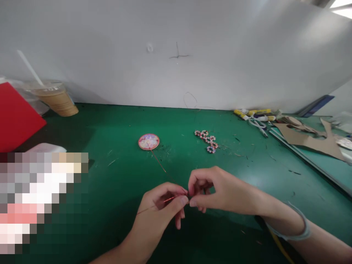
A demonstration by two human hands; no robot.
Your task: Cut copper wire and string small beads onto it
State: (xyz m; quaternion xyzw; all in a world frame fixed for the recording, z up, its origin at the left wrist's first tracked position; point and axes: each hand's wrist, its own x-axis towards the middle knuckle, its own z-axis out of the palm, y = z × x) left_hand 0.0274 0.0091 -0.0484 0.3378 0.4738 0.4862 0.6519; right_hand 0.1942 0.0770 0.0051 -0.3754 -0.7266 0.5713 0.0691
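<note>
My left hand [163,211] is closed, thumb and forefinger pinching a thin red cord [171,199]. A strand of this colour also trails across the back of the hand. From my fingers a fine reddish thread [159,162] runs up to a small round disc [149,142] with a red rim and a pale patterned face, lying flat on the table. My right hand [213,190] is closed too, its fingertips right beside the left ones; whatever it pinches is too small to make out. Beyond it lies a cluster of small pinkish beaded rings [210,140].
The green table [115,124] meets a grey panel [110,55]. A plastic cup with a straw [59,101] and a red sheet [16,117] are at left. Yellow glue tubes [258,112], scissors [258,125] and cut cardboard [302,137] lie at right, with thread scraps about.
</note>
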